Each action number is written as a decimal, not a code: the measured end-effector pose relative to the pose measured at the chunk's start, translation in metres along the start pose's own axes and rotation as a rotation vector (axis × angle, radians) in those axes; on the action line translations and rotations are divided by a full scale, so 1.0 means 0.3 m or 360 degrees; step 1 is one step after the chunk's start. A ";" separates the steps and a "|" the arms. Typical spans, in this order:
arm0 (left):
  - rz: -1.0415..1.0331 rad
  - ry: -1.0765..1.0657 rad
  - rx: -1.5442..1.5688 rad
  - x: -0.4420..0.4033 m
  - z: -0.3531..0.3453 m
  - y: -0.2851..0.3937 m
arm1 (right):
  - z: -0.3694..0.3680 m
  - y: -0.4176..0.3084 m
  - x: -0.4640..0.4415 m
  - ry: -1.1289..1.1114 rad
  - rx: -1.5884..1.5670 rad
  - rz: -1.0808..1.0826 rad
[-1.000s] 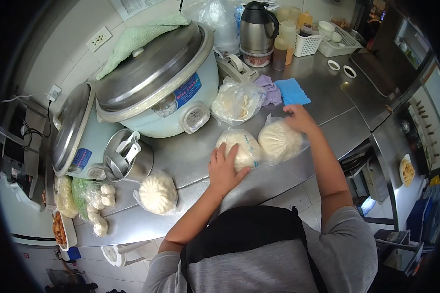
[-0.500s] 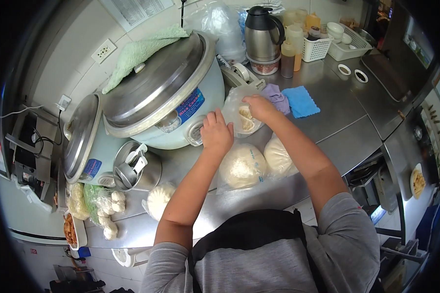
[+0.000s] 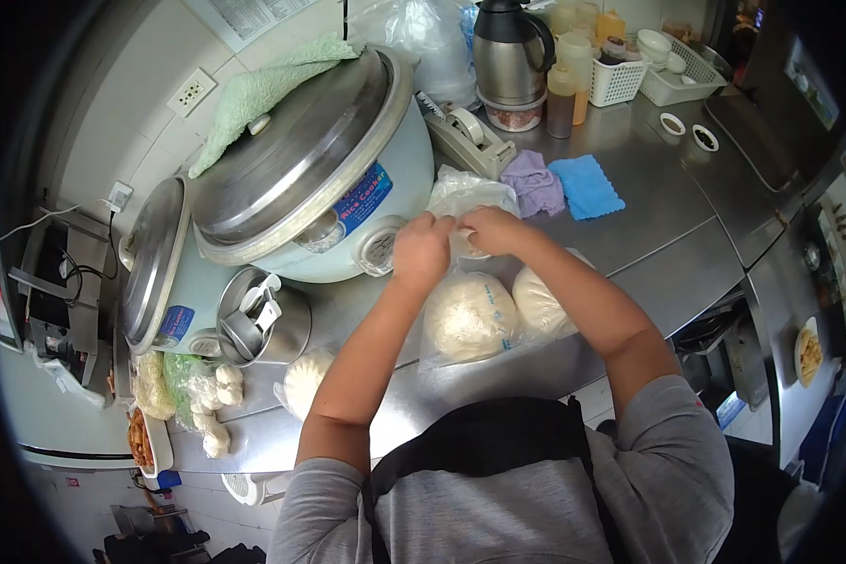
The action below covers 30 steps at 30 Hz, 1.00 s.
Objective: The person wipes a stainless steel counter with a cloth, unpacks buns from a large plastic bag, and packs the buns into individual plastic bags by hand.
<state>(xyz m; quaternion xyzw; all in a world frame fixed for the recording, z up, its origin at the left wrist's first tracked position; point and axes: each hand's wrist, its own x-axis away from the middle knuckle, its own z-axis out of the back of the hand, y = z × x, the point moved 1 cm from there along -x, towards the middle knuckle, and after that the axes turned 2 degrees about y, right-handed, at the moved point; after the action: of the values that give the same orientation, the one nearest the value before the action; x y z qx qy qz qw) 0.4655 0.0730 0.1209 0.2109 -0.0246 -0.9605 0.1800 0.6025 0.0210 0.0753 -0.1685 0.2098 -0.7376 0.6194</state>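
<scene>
Both hands are at a clear plastic bag (image 3: 475,191) with pale contents, in front of the large rice cooker (image 3: 324,179). My left hand (image 3: 423,249) is closed on the bag's left edge. From the right, my right hand (image 3: 491,229) pinches the same bag, its fingers close to the left ones. The contents are partly hidden by the hands. Nearer to me lies a big round white bun in plastic (image 3: 470,317), with a second wrapped bun (image 3: 540,303) partly behind my right forearm. Another wrapped bun (image 3: 305,381) sits left of my left forearm.
A steel pot with scoops (image 3: 265,320) stands by the cookers. Beyond the bag are a tape dispenser (image 3: 470,141), a purple cloth (image 3: 533,183), a blue cloth (image 3: 587,187), a thermos (image 3: 509,56) and sauce bottles (image 3: 561,101). Small bagged buns (image 3: 214,399) lie at left.
Both hands have moved from the large buns to the plastic bag beyond them. Since half a second ago, they have come closer together and my left hand has closed on the bag.
</scene>
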 end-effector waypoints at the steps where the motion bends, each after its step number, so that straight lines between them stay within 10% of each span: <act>1: 0.0107 0.0118 0.0078 -0.001 -0.001 -0.018 | 0.003 0.001 0.002 0.0001 -0.0004 -0.0001; 16: 0.0187 0.0623 0.0313 -0.014 0.069 -0.004 | 0.010 -0.002 -0.046 -0.0146 0.0149 -0.0231; 21: -0.0149 0.0901 0.0238 -0.013 0.157 0.084 | 0.026 0.002 -0.075 0.0198 0.0464 0.0289; 25: -0.0189 0.0162 0.0824 0.000 0.072 0.124 | 0.028 0.026 -0.090 -0.0017 0.0331 0.0250; 30: 0.0225 -0.0386 -0.0025 -0.007 -0.116 0.018 | -0.008 0.070 -0.104 0.0037 0.0547 0.0348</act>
<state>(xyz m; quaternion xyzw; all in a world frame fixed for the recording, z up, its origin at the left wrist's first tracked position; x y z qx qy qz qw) 0.4834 0.0697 0.0907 0.0897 -0.0533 -0.9640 0.2447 0.6244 0.0489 0.0627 -0.0281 0.1051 -0.6928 0.7128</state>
